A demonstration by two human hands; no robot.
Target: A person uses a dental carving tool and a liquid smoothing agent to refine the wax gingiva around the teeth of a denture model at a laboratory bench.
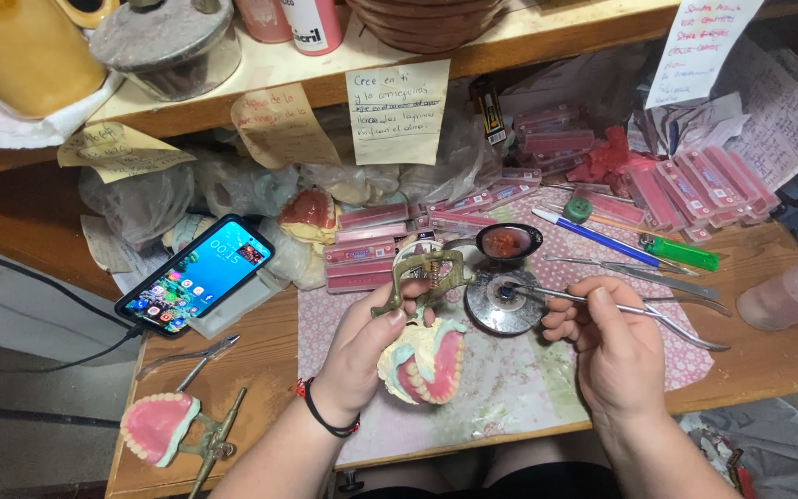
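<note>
Left hand fingers curl tight around the articulator, denture at its 6 o'clock. Right hand pinches a tool, tip in the dish at 9 o'clock.

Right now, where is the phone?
In the head view, the phone lies propped at the left of the bench, beside the pink boxes, above the spare denture.

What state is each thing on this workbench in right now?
Left hand: gripping the denture model on its metal articulator, lifted off the mat.
Right hand: holding a thin metal tool, tip in the small round dish.
Phone: screen lit, propped up, cable attached.
Second denture model: lying untouched.
</note>
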